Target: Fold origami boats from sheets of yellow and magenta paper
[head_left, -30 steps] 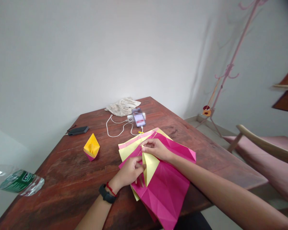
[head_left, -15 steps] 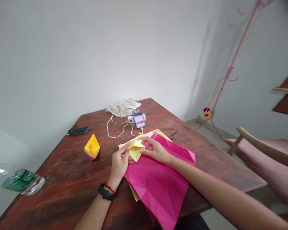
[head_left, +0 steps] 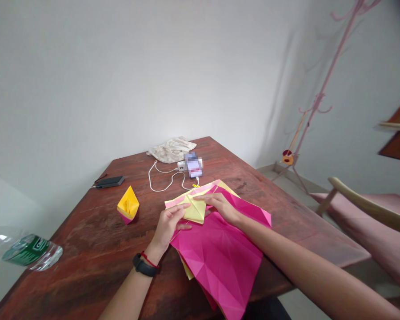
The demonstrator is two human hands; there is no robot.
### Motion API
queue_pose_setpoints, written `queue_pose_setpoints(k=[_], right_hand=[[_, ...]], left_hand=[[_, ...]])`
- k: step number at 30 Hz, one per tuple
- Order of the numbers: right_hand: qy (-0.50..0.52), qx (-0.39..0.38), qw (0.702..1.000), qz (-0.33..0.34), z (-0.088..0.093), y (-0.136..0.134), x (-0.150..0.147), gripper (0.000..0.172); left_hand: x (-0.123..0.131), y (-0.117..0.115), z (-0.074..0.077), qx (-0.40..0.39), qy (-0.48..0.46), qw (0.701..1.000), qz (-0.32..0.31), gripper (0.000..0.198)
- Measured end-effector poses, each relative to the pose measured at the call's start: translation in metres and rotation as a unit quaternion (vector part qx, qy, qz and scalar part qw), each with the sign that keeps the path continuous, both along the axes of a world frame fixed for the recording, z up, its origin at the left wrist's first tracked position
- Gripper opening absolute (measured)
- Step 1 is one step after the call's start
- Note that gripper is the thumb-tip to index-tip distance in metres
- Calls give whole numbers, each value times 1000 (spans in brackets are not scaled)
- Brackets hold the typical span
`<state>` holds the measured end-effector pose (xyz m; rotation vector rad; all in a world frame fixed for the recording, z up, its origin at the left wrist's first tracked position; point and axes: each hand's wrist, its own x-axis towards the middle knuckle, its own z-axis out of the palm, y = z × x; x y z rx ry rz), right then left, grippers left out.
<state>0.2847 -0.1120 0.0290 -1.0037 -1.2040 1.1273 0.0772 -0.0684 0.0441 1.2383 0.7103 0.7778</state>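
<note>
Two hands of ours meet at one folded pale yellow paper, which sits between them over a creased magenta sheet. Our left hand, at the paper's nine o'clock, pinches its left side between thumb and fingers. Our right hand, at three o'clock, reaches its fingers onto the upper right corner; whether it grips there, we cannot tell. We see the magenta sheet spread toward five o'clock on the wooden table. From the folded paper, we find a yellow-and-magenta paper shape at nine o'clock, a bottle farther out between eight and nine, a dark device between nine and ten, a crumpled cloth at eleven, and a blurred phone at twelve.
</note>
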Motion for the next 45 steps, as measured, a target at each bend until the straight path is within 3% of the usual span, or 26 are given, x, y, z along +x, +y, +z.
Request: queue_pose_setpoints(k=[6,11,15,18,22,28,31,37,42,45], right_hand=[[-82,26,996,-3,-8,3,-8,46],[-166,56,985,1,-9,3,-6,35],[-198,68,978,-16,-2,-1,-5,39],[-180,66,981,-15,1,-2,-4,41],[-122,82,989,-29,1,0,-2,38],[78,16,990,-116,-4,11,3,40],[163,-7,979,-119,-6,13,2,41],[184,-23,979,-82,-3,10,-3,40],[161,-38,985,-47,-1,5,-9,38],[172,-43,984,-33,-2,5,-10,39]], left_hand=[[5,0,-6,111,66,991,39,38],[2,0,0,141,77,986,32,50],[0,2,2,188,102,977,19,33],[1,2,1,156,86,983,36,30],[0,4,4,43,-8,998,47,36],[-5,13,13,-40,-161,982,92,26],[-5,15,12,-61,-197,974,88,25],[-1,9,9,-34,-180,976,118,32],[3,2,6,-24,-139,986,87,61],[3,1,3,-35,-133,985,100,59]])
